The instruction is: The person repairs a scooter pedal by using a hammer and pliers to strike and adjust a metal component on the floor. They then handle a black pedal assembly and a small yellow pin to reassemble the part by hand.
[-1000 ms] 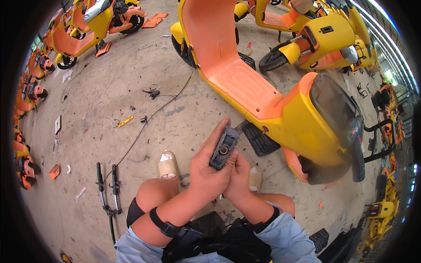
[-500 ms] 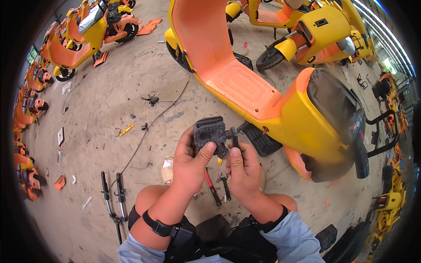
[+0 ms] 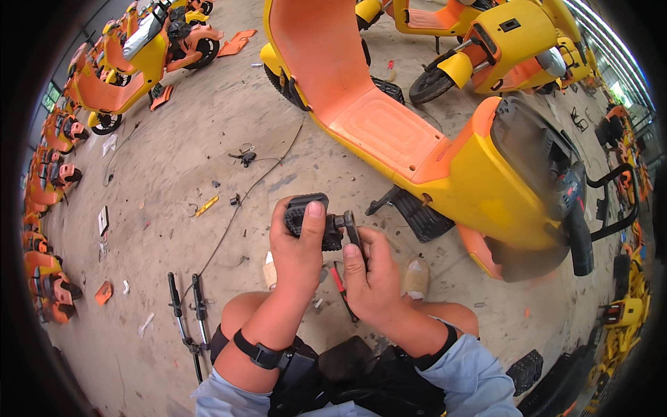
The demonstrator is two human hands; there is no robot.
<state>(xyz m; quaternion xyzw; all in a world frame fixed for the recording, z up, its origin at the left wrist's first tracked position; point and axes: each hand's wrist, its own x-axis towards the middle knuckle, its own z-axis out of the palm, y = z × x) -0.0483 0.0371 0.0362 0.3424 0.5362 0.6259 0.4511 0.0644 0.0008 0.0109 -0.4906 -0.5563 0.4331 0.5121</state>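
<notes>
My left hand [image 3: 295,236] grips a black bicycle-type pedal [image 3: 321,240], thumb laid over its top. The pedal's metal spindle [image 3: 339,221] points right and meets the rounded end of a short dark metal bar [image 3: 350,226]. Closed around the bar's lower part is my right hand [image 3: 372,278], thumb on the near side. Whether the bar is a crank arm or a wrench I cannot tell. Both hands are above the floor, between my knees. Just beyond them is a yellow and orange scooter [image 3: 389,149] tipped over, with another black pedal [image 3: 420,217] on its near side.
Under my hands lies a red-handled tool [image 3: 342,288], partly hidden. A pair of fork tubes [image 3: 184,313] lies at left. Farther off are a thin cable [image 3: 243,201], a yellow tool [image 3: 207,206] and a small black part [image 3: 244,158]. More scooters [image 3: 118,83] stand around.
The pedal has turned in my left hand, now showing more of its edge. Both hands have shifted slightly left, still holding the pedal and bar together. The view has moved a little.
</notes>
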